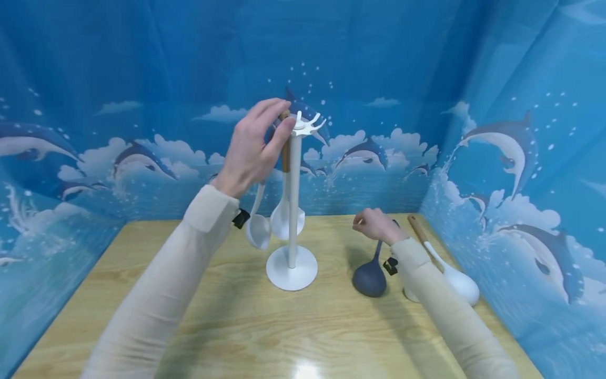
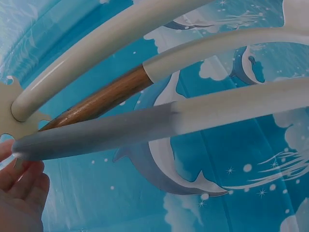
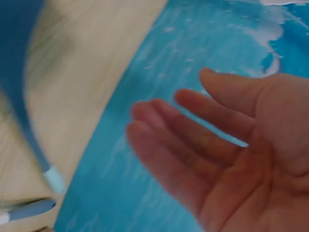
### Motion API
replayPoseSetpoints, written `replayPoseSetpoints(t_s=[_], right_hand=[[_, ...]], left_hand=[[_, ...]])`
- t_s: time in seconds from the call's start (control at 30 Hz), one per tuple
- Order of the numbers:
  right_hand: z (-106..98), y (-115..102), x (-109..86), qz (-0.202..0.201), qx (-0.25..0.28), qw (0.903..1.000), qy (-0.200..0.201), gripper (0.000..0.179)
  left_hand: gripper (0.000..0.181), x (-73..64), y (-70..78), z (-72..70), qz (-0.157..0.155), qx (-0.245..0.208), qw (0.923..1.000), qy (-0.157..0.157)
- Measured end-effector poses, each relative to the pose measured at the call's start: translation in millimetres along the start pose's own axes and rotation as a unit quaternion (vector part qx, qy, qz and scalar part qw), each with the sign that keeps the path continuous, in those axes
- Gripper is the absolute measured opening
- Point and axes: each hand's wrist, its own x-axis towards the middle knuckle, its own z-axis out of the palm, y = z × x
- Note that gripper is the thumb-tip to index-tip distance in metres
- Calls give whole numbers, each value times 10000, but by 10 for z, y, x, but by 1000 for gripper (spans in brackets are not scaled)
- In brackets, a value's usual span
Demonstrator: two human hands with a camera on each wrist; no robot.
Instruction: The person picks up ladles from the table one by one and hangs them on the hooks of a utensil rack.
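Observation:
My left hand (image 1: 255,145) is at the top of a white utensil stand (image 1: 292,268). Its fingertips hold the upper end of a grey handle (image 2: 96,133), which belongs to a white ladle (image 1: 258,232) hanging at the stand's left side. Beside that handle hangs a white utensil with a wooden handle (image 1: 285,158), its head (image 1: 280,218) next to the pole. Over the table to the right, my right hand (image 1: 374,225) holds nothing, its fingers loosely bent in the right wrist view. Below it lies a dark blue-grey ladle (image 1: 369,279).
A white ladle with a wooden handle (image 1: 459,284) lies along the table's right edge. A pale utensil (image 1: 411,295) is mostly hidden under the right sleeve. Several hooks (image 1: 314,123) branch from the stand's top. A dolphin-print curtain (image 1: 379,58) surrounds the wooden table (image 1: 236,337).

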Motion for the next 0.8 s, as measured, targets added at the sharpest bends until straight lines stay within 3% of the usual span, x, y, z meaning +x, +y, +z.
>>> replayPoseSetpoints(t_s=[0.13,0.3,0.57,0.73,0.8], right_hand=[[84,192,-14,323,16,9983,-484,28],[147,380,-32,633,62,9971,-408,26],[270,491,-72,1251,234,9914,-296,21],[324,543,-45,1690,447,9836,-444,43],[345,562,-37,1740,460,9825,-484,42]], left_hand=[[46,23,2,18,-137,-28,9997,-220],[48,49,25,38,-243,-90,9989,-403],[50,104,38,37,-348,-62,9977,-586],[51,122,49,32,-482,2,9965,-678],[51,124,51,33,-514,51,9960,-723]])
